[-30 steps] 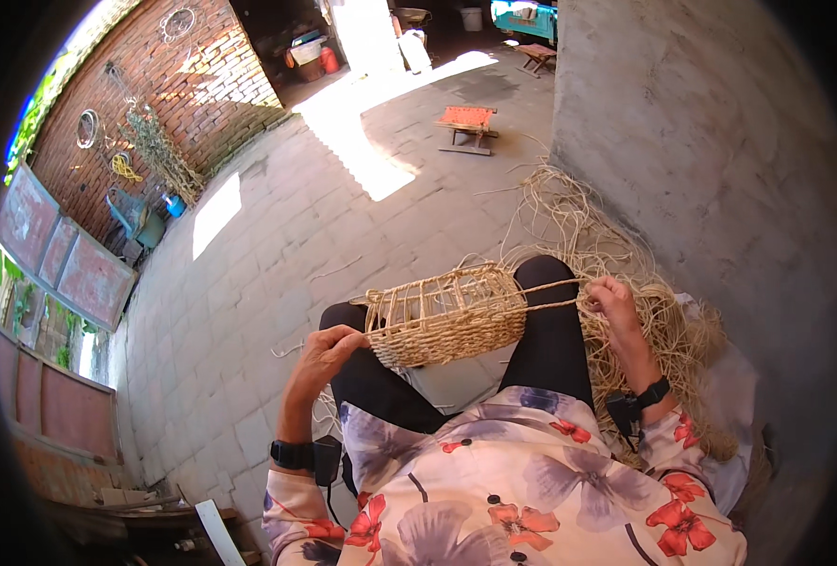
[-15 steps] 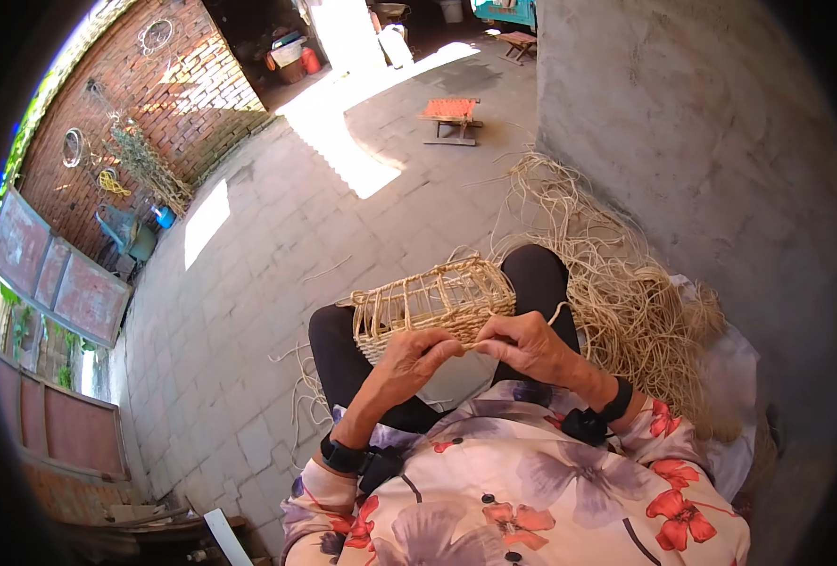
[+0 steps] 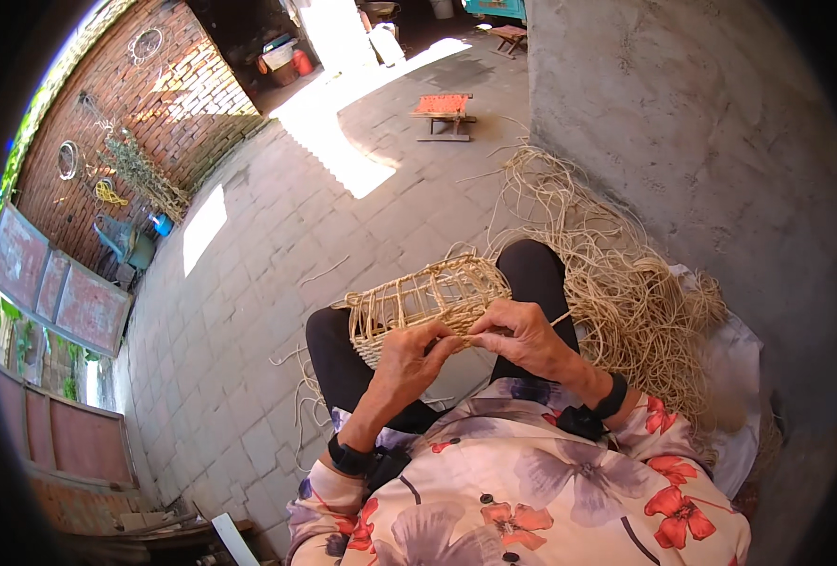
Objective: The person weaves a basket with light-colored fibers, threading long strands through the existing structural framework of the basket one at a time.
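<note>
A half-open woven basket (image 3: 423,297) of pale straw cord lies across my lap between my knees, its wide-spaced bars facing away from me. My left hand (image 3: 413,355) pinches the basket's near edge with thumb and forefinger. Close beside it, my right hand (image 3: 524,341) has its fingertips pressed together on a cord (image 3: 560,319), whose loose end sticks out past the knuckles to the right. The two sets of fingertips almost meet at the near rim. Exactly how the cord passes through the weave there is hidden by the fingers.
A big tangled heap of straw cord (image 3: 640,316) lies right of my leg, partly on a white sheet (image 3: 734,387). Beyond it rises a grey wall (image 3: 692,123). A folding stool with an orange seat (image 3: 443,107) stands ahead on the paved floor (image 3: 248,311). Loose strands lie by my left leg.
My right hand has shifted slightly left and up, nearer the basket's edge. The cord end by it now points out straighter to the right. The view has tilted a little.
</note>
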A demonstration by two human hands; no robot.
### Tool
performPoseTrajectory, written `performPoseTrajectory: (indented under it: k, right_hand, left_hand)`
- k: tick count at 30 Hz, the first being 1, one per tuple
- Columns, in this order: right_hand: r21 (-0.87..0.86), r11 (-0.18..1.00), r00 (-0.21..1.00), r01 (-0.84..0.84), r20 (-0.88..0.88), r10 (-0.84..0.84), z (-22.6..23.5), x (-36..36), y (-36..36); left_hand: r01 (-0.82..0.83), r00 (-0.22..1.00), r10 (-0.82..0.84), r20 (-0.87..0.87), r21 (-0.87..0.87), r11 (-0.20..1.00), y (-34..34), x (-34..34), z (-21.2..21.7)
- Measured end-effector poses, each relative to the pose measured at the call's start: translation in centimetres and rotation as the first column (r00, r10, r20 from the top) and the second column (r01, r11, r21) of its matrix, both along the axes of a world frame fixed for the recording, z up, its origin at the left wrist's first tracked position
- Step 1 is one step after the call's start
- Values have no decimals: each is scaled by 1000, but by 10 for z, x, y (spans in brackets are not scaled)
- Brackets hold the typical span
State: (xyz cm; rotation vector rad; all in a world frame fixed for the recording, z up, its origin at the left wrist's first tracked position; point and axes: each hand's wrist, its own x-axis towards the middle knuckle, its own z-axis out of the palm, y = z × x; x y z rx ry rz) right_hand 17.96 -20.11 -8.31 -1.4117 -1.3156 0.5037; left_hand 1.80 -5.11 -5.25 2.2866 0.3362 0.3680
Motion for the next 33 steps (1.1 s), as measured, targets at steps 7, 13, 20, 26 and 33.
performPoseTrajectory:
  k: [7,13,20,26,33]
  right_hand:
    - [-32,974,953,223,-203,-225,-3,13,-7]
    - [-53,949,949,309,-47,-312,-8,15,-12]
    - [68,931,921,359,135,-365,4,17,-9]
    - [108,948,902,301,292,-319,0,17,3]
    - [46,961,933,273,231,-276,-11,10,20]
  left_hand:
    - [-166,984,175,36,-185,969,22,-6,6]
    - [-199,973,217,78,-192,961,30,-8,-7]
    - [-176,970,184,161,-61,982,26,-1,2]
    - [-74,986,51,161,144,987,28,8,11]
    - [161,987,-160,-22,236,958,46,25,17]
